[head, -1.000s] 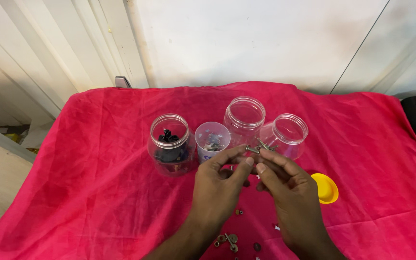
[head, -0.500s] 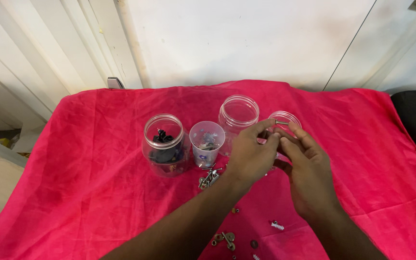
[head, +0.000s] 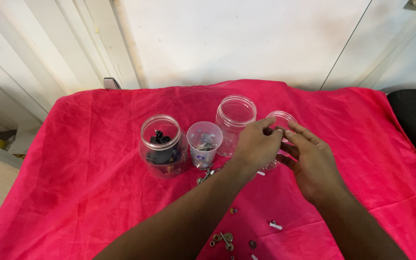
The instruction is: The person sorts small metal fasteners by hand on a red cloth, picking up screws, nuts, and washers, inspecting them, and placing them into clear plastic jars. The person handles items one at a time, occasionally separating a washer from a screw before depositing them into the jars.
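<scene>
Both hands meet over the rightmost of the four clear containers — a small clear jar [head: 281, 120] standing upright at the far right of the row, its open mouth facing up. The left hand [head: 256, 147] reaches across from the lower left and covers the jar's near-left side, fingers curled toward the rim; the right hand [head: 314, 163] comes in from the lower right, fingers stretched flat and close together, tips at the rim. The fingertips of the two hands nearly touch just above the mouth (whether anything small is pinched between them I cannot tell — it is hidden by the fingers). So the jar lies directly ahead of and under the fingertips, slightly farther from the body than both palms, with the two hands about equally near.

To the left stand a taller empty jar [head: 237, 118], a small plastic cup [head: 204, 142] with bits inside, and a jar holding dark pieces [head: 162, 147], all on a red cloth [head: 73, 192]. Loose screws and small metal parts [head: 222, 238] lie scattered nearer the body, well apart from the hands.
</scene>
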